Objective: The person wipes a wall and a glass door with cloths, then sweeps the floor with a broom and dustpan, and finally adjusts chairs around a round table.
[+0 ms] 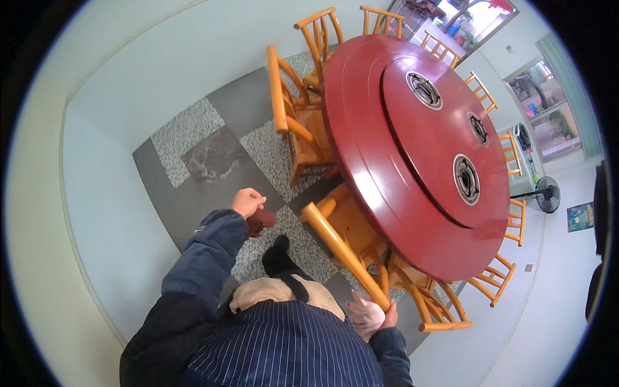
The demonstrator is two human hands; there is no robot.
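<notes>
My left hand (249, 202) is raised over the tiled floor, its fingertips pinched together. Directly below it a dark reddish-brown item (261, 221) shows; whether the hand holds it cannot be told. At the lower end of a wooden chair's top rail (346, 254), my right hand (390, 317) has its fingers closed on a pale pink cloth (365, 314), pressed against the rail. That chair stands against a large round red table (358, 179). A raised round centre (435, 150) on the table carries three metal burners, one of them the nearest burner (465, 179).
More wooden chairs ring the table, including an armchair (275, 89) and another chair (445, 326) near my right side. A pale wall (116, 193) runs along my left. Across the table are a standing fan (548, 194), a window (549, 109) and a doorway (452, 24).
</notes>
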